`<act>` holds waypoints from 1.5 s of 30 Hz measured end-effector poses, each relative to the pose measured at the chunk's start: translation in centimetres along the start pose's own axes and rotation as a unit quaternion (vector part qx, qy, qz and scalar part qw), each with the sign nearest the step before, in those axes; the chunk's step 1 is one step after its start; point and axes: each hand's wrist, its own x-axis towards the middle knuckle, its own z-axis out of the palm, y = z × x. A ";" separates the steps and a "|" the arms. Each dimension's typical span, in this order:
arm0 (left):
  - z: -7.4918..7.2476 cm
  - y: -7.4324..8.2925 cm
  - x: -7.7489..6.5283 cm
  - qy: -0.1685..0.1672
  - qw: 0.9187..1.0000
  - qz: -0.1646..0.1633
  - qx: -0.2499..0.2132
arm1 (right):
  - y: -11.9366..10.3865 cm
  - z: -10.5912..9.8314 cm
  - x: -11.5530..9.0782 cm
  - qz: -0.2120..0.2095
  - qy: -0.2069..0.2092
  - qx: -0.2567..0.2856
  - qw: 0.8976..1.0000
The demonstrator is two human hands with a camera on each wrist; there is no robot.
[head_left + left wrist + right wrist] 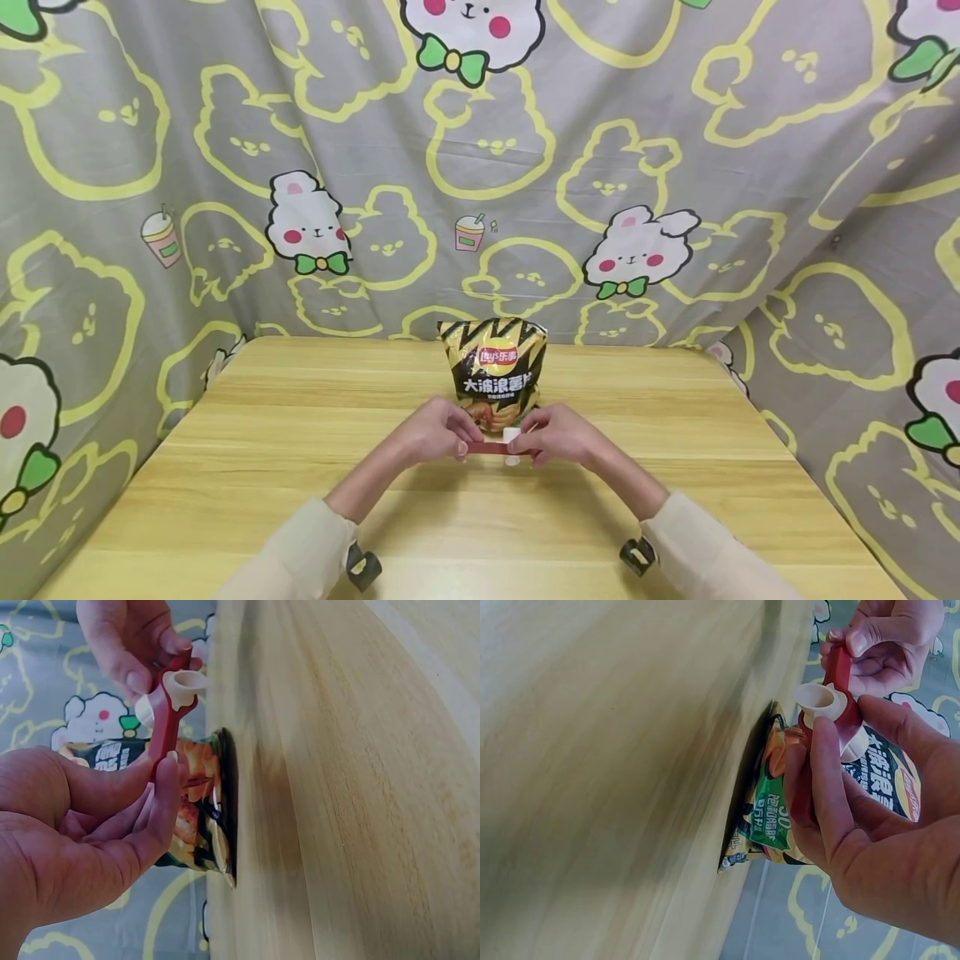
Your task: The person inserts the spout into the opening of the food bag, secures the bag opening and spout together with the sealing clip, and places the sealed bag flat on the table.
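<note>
A red clip (489, 448) with a white spout (182, 690) at its middle section is held just above the wooden table (480, 533), in front of an upright chip bag (497, 375). One end is pinched between the thumb and fingers of the left hand (442, 429); the other part, beside the spout, is gripped by the right hand (558, 433). Whether the bag is touched cannot be told. The table is backed by a patterned curtain (495, 275).

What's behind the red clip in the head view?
The bag, standing on the table, with the curtain beyond. Left hand and right hand partly cover the bag's lower part; anything directly behind the bag is hidden.
</note>
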 end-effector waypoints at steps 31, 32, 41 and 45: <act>-0.6 -0.6 0.1 -0.032 0.999 0.030 -0.003 | 0.6 -0.1 0.4 -0.008 -0.015 0.033 0.999; -0.6 -0.6 0.1 -0.031 0.999 0.027 -0.005 | 0.6 -0.1 0.5 -0.008 -0.016 0.034 0.999; -0.6 -0.8 0.1 -0.023 1.000 0.009 -0.011 | 0.4 -0.4 0.4 -0.010 -0.020 0.030 0.999; -0.6 -0.8 0.2 -0.018 1.000 0.010 -0.001 | 0.3 -0.6 0.4 -0.007 -0.024 0.020 0.999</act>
